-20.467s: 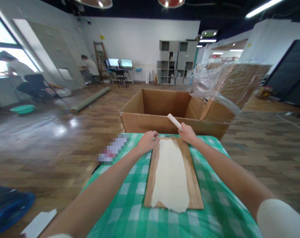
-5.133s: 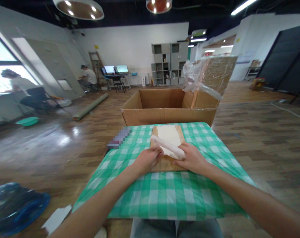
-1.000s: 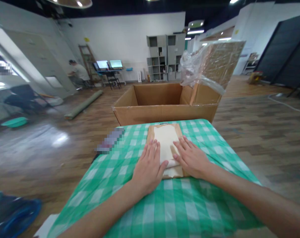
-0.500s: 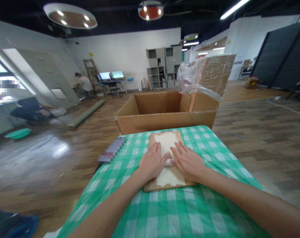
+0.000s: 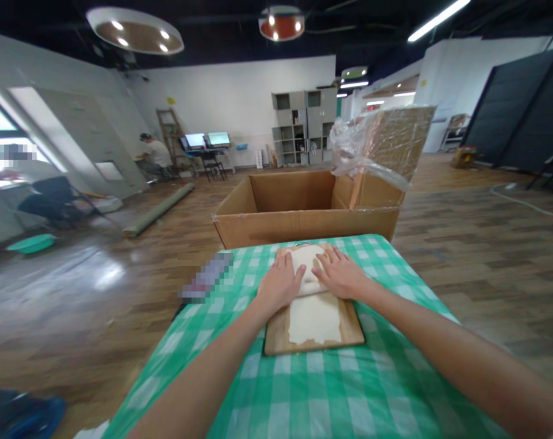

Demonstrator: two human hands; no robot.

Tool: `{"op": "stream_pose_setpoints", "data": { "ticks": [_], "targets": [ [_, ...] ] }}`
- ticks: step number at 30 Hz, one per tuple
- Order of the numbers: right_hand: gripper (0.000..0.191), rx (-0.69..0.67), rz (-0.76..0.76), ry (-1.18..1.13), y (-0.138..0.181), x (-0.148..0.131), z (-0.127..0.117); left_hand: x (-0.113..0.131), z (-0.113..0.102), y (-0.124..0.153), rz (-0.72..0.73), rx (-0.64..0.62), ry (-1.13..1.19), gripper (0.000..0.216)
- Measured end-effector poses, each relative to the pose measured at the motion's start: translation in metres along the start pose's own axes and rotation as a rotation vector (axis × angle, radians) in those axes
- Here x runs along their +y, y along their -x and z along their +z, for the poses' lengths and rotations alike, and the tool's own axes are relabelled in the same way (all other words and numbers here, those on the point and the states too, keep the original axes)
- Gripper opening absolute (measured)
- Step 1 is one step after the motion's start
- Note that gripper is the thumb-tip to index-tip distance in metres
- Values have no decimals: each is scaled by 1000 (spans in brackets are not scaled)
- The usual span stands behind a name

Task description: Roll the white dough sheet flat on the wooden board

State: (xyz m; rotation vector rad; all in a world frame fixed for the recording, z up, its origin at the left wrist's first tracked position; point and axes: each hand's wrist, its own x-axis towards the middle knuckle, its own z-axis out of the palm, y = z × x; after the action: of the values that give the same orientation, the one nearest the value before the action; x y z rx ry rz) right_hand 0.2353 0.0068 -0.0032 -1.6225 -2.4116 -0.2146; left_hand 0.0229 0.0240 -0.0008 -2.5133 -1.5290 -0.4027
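A thin pale sheet of dough [image 5: 313,320] lies lengthwise on a wooden cutting board [image 5: 278,332]. Across the dough runs a whitish cylinder [image 5: 311,289] that looks like a rolling pin, its ends hidden under my hands. My left hand [image 5: 283,281] rests palm down over its left part, fingers stretched forward. On the right side my right hand [image 5: 342,273] lies the same way, fingers spread above the dough. The two thumbs point toward each other with a gap between them.
A green-and-white checked cloth [image 5: 303,396] covers the table. A blurred-out flat object [image 5: 207,277] lies at its left edge. Beyond the far edge stands a large open cardboard box [image 5: 303,225], with a plastic-wrapped carton [image 5: 395,143] at its right. People sit farther left.
Both hands have slid forward, away from me, along the board, and the cylinder with them. More of the near dough and board now shows.
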Motion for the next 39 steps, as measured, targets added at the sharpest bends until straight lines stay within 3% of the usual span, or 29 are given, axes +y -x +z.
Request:
{"op": "stream_pose_setpoints", "data": {
  "ticks": [4,8,11,16,20,28,34,39],
  "targets": [
    [65,-42,-50,-86,50,-12,-4,12,-2,48,69,-7,10,65],
    [63,-23,-120,-83,72,-17,-11,13,-15,62,150,-110,44,73],
    [66,-30,-111,-91,70,-16,-12,10,-20,58,181,-171,46,78],
    [64,-23,-113,-130,67,-14,-10,10,-18,58,186,-143,59,70],
    [58,-49,-110,-140,66,-13,-11,11,-18,56,162,-190,74,62],
    [52,-48,-57,-125,48,-7,-8,7,-11,35,102,-177,84,63],
    [58,-53,-17,-78,25,1,-2,-3,-1,10,97,-203,61,62],
    [67,-49,-71,-67,15,7,-3,-9,4,-2,111,-237,59,63]
  ]
}}
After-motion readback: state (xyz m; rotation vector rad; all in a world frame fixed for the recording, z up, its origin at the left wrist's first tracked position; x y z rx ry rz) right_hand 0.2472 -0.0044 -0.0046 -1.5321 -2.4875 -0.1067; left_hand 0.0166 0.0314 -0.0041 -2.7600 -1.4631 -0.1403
